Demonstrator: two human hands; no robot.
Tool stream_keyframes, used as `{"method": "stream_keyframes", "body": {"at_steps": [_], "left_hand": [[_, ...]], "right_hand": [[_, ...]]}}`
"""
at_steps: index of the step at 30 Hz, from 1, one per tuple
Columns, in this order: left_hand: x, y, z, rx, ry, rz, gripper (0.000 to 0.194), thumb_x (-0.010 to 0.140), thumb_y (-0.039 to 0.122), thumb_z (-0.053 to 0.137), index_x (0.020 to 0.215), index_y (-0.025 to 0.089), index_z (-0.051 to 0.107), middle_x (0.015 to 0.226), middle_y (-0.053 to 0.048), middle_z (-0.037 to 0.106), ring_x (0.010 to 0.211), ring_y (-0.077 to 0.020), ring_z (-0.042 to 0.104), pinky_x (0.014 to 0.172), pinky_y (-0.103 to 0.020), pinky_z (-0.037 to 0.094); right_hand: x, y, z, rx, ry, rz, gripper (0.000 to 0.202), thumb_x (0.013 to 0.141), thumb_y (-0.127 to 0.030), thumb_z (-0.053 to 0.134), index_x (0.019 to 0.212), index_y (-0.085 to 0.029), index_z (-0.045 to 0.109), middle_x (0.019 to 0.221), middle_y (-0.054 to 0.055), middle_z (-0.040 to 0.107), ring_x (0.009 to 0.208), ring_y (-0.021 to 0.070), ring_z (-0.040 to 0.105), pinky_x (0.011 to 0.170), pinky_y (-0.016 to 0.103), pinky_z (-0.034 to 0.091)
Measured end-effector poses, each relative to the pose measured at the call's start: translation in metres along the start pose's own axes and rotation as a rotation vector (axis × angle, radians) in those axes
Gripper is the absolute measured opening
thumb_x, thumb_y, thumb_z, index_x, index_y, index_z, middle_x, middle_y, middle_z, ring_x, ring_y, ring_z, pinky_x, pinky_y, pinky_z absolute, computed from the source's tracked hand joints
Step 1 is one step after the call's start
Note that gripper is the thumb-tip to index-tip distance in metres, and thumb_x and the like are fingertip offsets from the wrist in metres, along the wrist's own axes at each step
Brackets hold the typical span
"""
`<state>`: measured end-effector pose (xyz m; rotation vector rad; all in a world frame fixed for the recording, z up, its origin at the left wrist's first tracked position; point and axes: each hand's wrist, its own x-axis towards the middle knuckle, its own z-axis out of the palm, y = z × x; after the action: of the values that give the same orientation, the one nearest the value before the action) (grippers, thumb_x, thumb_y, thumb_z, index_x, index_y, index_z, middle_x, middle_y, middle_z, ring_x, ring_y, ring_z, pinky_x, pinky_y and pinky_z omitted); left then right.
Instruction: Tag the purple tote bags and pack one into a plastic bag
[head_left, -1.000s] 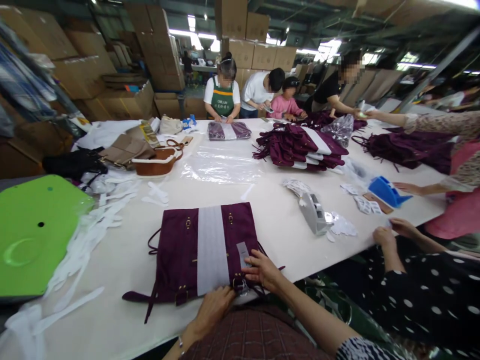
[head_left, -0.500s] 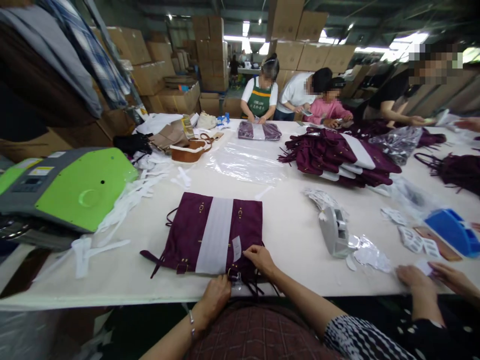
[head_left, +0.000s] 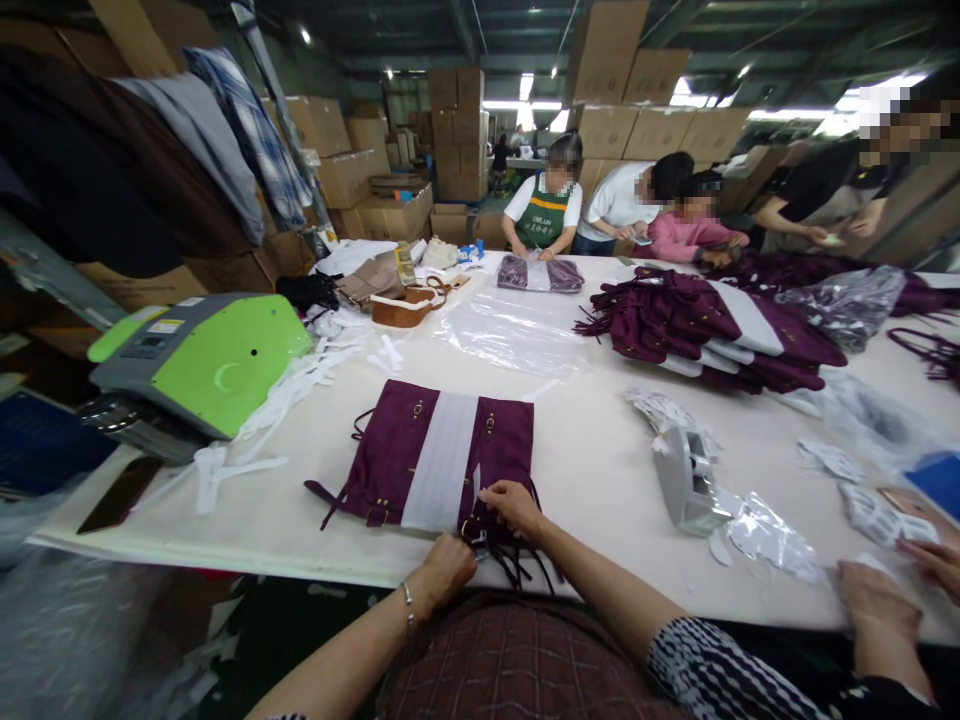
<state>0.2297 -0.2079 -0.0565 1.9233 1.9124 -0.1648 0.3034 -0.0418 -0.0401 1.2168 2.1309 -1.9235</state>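
Observation:
A purple bag [head_left: 382, 440] lies flat on the table near its front edge, with a white band [head_left: 444, 455] round its middle. My right hand [head_left: 511, 508] pinches a small white tag [head_left: 477, 482] over the bag's lower right part. At the bag's bottom edge, beside a buckle and dark tassels [head_left: 517, 560], my left hand [head_left: 450, 566] is closed; what its fingers grip is hidden. A bit of clear plastic shows just right of that hand.
On the left stands a green and grey machine [head_left: 217, 360] with white strips beside it. A tape dispenser [head_left: 686, 485] sits to the right, near a co-worker's hands [head_left: 877, 600]. Behind are stacked purple bags [head_left: 675, 320], a clear plastic sheet [head_left: 510, 330] and several people.
The view has shifted, so the scene sits further right and more of the left side shows. The tag in my right hand has turned nearly edge-on. My left hand stays at the bag's bottom edge.

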Motion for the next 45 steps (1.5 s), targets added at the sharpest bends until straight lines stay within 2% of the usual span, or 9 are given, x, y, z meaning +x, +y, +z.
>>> {"method": "stream_keyframes", "body": {"at_steps": [11,17,22,27,30,32,35,39,45], "left_hand": [[-0.056,0.006,-0.062,-0.125,0.18,-0.296,0.014,0.081,0.016,0.053,0.085,0.019,0.066,0.099,-0.011,0.068,0.098,-0.0269,0.063,0.083,-0.036,0.046],[-0.039,-0.011,-0.106,-0.3,0.261,-0.351,0.014,0.086,0.03,0.055,0.097,0.028,0.064,0.085,0.0,0.071,0.083,-0.0191,0.066,0.068,-0.026,0.04],[-0.014,-0.028,-0.129,-0.731,0.507,-0.425,0.027,0.074,0.022,0.064,0.101,0.026,0.063,0.066,0.006,0.059,0.064,-0.0132,0.058,0.061,-0.023,0.037],[0.014,-0.035,-0.118,-1.056,0.53,-0.577,0.032,0.076,0.028,0.06,0.105,0.017,0.054,0.06,0.007,0.053,0.048,-0.0125,0.057,0.047,-0.022,0.042],[0.026,-0.033,-0.11,-1.166,0.5,-0.613,0.04,0.083,0.043,0.053,0.111,0.015,0.047,0.067,0.003,0.059,0.05,-0.0129,0.061,0.046,-0.023,0.047],[0.03,-0.032,-0.108,-1.193,0.497,-0.606,0.045,0.088,0.054,0.042,0.111,0.017,0.046,0.076,-0.001,0.063,0.057,-0.0126,0.065,0.051,-0.023,0.051],[0.03,-0.036,-0.103,-1.124,0.491,-0.643,0.045,0.093,0.055,0.027,0.102,0.019,0.05,0.078,-0.002,0.063,0.061,-0.013,0.064,0.055,-0.024,0.051],[0.029,-0.035,-0.083,-0.898,0.458,-0.713,0.021,0.083,0.041,0.054,0.082,0.02,0.054,0.073,-0.001,0.062,0.073,-0.0181,0.064,0.068,-0.029,0.049],[0.043,-0.026,-0.064,-0.75,0.455,-0.751,0.019,0.077,0.03,0.063,0.092,0.02,0.058,0.101,-0.01,0.066,0.103,-0.0266,0.06,0.086,-0.035,0.042]], "right_hand": [[-0.013,-0.009,-0.019,0.079,-0.04,-0.195,0.029,0.076,-0.038,0.066,0.097,-0.019,0.067,0.074,-0.002,0.065,0.054,0.0082,0.053,0.046,0.018,0.036],[-0.033,-0.013,-0.017,-0.014,-0.273,-0.376,0.05,0.065,-0.027,0.079,0.114,-0.02,0.068,0.061,-0.007,0.057,0.052,0.0072,0.045,0.05,0.019,0.035],[-0.025,-0.02,-0.013,0.092,-0.126,-0.363,0.021,0.074,-0.027,0.067,0.092,-0.016,0.069,0.071,-0.003,0.063,0.056,0.0085,0.051,0.053,0.02,0.04],[-0.026,-0.025,-0.015,-0.059,0.035,-0.485,0.069,0.061,-0.026,0.079,0.126,-0.024,0.056,0.107,0.002,0.065,0.059,0.0079,0.051,0.057,0.022,0.043],[-0.026,-0.025,-0.01,-0.146,0.065,-0.532,0.04,0.068,-0.029,0.075,0.106,-0.023,0.066,0.093,0.001,0.065,0.067,0.0111,0.052,0.066,0.023,0.044],[-0.021,-0.022,-0.008,-0.078,0.085,-0.447,0.015,0.076,-0.031,0.067,0.087,-0.021,0.067,0.08,-0.001,0.064,0.07,0.012,0.052,0.069,0.022,0.042],[-0.005,-0.013,-0.013,0.055,0.105,-0.259,0.018,0.079,-0.036,0.062,0.078,-0.019,0.064,0.069,-0.002,0.061,0.065,0.011,0.051,0.061,0.02,0.041],[0.013,0.002,-0.028,0.124,0.054,-0.096,0.025,0.076,-0.042,0.061,0.072,-0.017,0.06,0.053,-0.004,0.054,0.048,0.0091,0.045,0.044,0.019,0.033],[0.015,0.004,-0.035,0.23,0.027,-0.042,0.028,0.071,-0.043,0.067,0.076,-0.017,0.06,0.056,-0.004,0.058,0.047,0.008,0.048,0.041,0.018,0.032]]}}
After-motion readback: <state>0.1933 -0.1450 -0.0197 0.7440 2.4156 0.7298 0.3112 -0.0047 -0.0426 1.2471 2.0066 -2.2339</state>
